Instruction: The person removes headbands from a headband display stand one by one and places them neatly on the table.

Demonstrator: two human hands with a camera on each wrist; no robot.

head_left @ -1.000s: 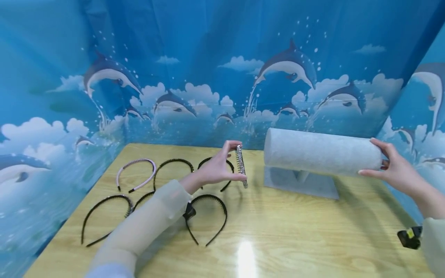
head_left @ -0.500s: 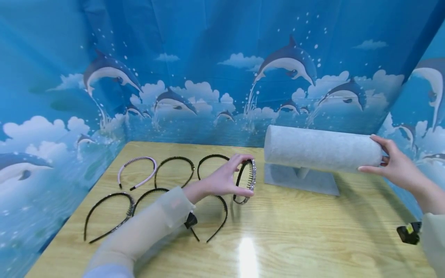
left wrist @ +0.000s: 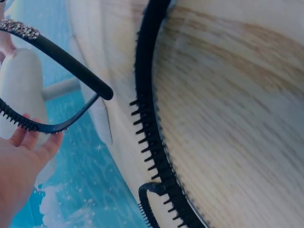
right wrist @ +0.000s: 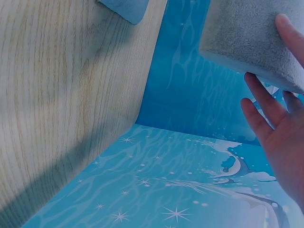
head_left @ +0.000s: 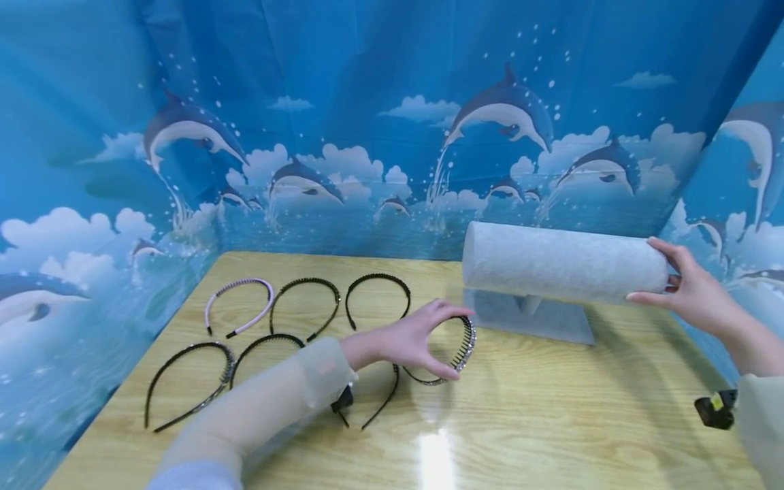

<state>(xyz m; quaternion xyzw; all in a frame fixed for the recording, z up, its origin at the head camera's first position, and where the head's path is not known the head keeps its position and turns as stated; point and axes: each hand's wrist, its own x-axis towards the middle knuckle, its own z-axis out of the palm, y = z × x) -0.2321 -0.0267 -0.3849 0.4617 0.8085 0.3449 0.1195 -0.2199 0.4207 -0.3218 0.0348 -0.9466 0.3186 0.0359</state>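
My left hand (head_left: 422,337) holds a black toothed headband (head_left: 469,344) with sparkling stones by its curved part, fingers on top and thumb below. In the left wrist view, fingertips touch the outside of this headband (left wrist: 71,64), and its tips point away from the hand. My right hand (head_left: 698,292) grips the right end of a grey plush roll (head_left: 563,262), fingers above and thumb underneath. The roll lies level on a post over a flat grey base (head_left: 551,323). In the right wrist view, fingertips and thumb meet the end of the roll (right wrist: 251,38).
Left on the wooden table (head_left: 551,408), a pink headband (head_left: 245,280) and several black headbands (head_left: 306,280) lie in two rows. My left forearm (head_left: 263,401) passes over the front row, covering part of it. A blue dolphin curtain (head_left: 367,102) hangs behind.
The left hand has moved right and nearer to me with the headband, turning it from edge-on until its loop shows. The right hand stays on the roll's end.
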